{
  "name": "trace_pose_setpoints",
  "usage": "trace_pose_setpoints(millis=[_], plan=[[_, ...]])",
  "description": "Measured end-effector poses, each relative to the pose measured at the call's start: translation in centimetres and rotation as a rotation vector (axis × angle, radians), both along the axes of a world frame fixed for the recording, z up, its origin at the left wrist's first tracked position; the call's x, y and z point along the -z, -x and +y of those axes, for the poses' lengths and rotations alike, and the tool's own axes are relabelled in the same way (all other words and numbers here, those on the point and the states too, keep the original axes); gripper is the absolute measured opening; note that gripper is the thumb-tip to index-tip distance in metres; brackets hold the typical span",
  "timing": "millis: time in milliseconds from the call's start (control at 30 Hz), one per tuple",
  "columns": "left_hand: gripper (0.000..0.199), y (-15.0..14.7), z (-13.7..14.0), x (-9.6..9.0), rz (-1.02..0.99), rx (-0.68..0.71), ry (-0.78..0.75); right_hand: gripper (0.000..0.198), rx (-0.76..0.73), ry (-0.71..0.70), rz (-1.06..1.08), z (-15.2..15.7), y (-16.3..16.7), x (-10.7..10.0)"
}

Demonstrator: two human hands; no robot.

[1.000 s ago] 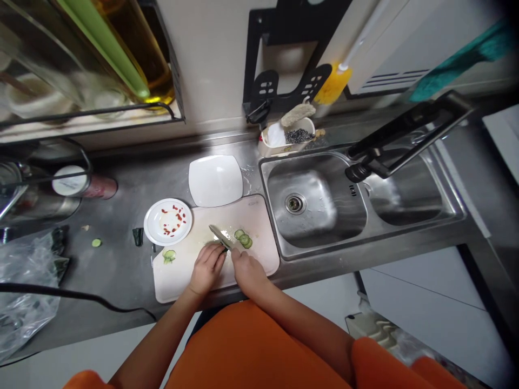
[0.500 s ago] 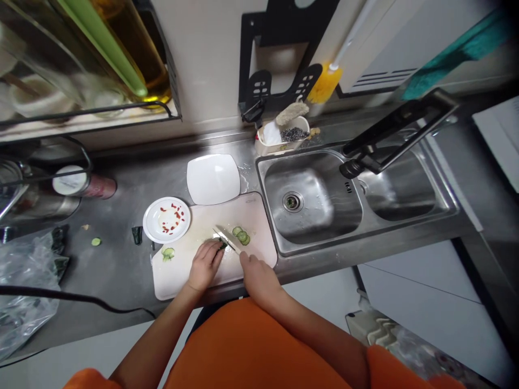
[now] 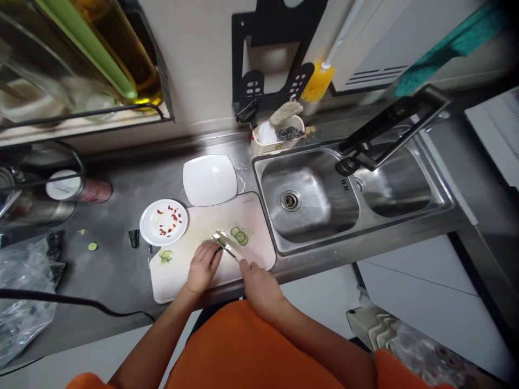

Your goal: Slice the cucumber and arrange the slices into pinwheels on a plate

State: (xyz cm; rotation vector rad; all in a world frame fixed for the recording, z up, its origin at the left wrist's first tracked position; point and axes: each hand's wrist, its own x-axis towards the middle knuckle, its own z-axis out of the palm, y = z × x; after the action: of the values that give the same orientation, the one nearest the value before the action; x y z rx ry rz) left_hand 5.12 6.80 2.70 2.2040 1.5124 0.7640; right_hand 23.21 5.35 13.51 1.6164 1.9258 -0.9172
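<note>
On the pale cutting board [image 3: 182, 281], my left hand [image 3: 201, 266] has its fingers curled over a dark green piece of cucumber [image 3: 220, 244], mostly hidden under the fingertips. My right hand [image 3: 259, 283] grips the handle of a kitchen knife [image 3: 227, 250], whose blade lies against the cucumber just right of my left fingers. Several cucumber slices [image 3: 240, 236] overlap beyond the blade. More thin slices [image 3: 166, 256] rest at the board's left end. A round white plate [image 3: 147, 231] with small red pieces stands at the board's upper left edge.
Behind the board is a square white plate [image 3: 210, 180]. To the right lies a double steel sink [image 3: 312, 200] under a black faucet [image 3: 381, 135]. At left are a cucumber end [image 3: 93, 246], a dark green piece [image 3: 133, 238], a plastic bag [image 3: 24, 292] and a black cord [image 3: 93, 306].
The knife blade has turned more upright and moved in closer to my left fingers at the cucumber. My left hand keeps its place. The whole view has shifted slightly.
</note>
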Motion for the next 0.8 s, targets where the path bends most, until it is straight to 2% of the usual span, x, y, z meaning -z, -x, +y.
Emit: trace_pose_setpoints(millis=[467, 800], plan=[[0.018, -0.1, 0.1, -0.1, 0.023, 0.008, -0.010, 0.025, -0.014, -0.024, 0.019, 0.2, 0.0, 0.3], [0.016, -0.1, 0.2, -0.3, 0.014, 0.007, 0.007, 0.026, -0.037, -0.078, 0.027, 0.8, 0.7, 1.3]])
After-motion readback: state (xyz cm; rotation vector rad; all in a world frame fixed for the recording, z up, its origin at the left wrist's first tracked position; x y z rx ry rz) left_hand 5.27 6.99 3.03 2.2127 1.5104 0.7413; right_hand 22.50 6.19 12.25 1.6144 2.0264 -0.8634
